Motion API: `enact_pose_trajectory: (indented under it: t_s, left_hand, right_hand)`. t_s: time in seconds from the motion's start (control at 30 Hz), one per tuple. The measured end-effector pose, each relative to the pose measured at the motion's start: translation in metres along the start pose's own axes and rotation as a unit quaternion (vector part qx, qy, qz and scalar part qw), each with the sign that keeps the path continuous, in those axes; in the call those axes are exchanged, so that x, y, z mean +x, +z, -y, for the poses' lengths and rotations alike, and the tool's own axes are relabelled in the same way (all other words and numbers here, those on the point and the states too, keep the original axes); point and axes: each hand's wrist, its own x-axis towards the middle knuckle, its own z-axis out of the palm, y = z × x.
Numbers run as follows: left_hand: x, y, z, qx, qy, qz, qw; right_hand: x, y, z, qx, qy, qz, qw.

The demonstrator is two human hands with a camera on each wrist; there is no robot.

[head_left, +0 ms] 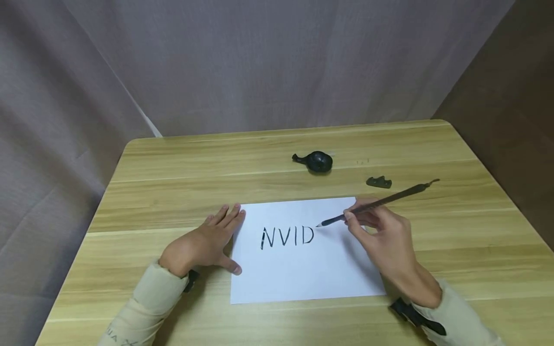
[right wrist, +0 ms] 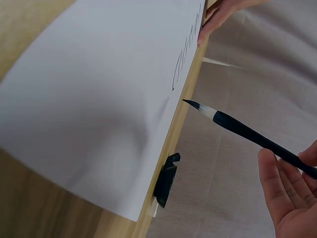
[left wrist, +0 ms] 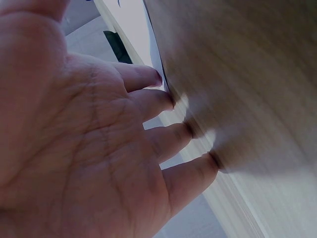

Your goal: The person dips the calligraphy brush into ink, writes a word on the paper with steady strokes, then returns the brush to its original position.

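Observation:
My right hand [head_left: 389, 242] pinches a dark calligraphy brush [head_left: 396, 196] between thumb and fingers. In the right wrist view the pointed black tip of the brush [right wrist: 237, 127] hangs just off the white paper [right wrist: 89, 99]. Black letters reading "NVID" [head_left: 287, 236] run across the upper left of the sheet [head_left: 303, 281]; the brush tip is just right of the D. With fingers spread, my left hand [head_left: 203, 245] rests at the sheet's left edge, its thumb and fingertips touching the edge. From the left wrist, the palm of the left hand [left wrist: 94, 144] shows, fingers extended.
A black rounded vessel with a short neck [head_left: 319, 162] stands behind the paper. To its right lies a small dark brush rest with a notched top [head_left: 378, 182]. The wooden table [head_left: 207, 182] ends at a grey curtain [head_left: 259, 72].

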Motion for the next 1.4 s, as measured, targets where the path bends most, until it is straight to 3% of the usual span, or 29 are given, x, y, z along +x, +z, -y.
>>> enact_pose_trajectory:
  t_s: [0.87,1.23,1.4]
  left_hand:
    - [-0.003,0.000,0.000,-0.005,-0.005,0.008,0.9999]
    - [-0.001,-0.001,-0.001,0.003,-0.008,0.008,0.9999]
    - [0.000,-0.001,-0.001,0.006,-0.004,0.006,1.0000]
  right_hand:
    - [-0.007,-0.004,-0.007,-0.015,0.015,0.019,0.9996]
    - [-0.010,-0.007,0.001,-0.020,0.048,0.042,0.9978]
    - [-0.010,-0.009,0.005,-0.013,0.041,0.044,0.9981]
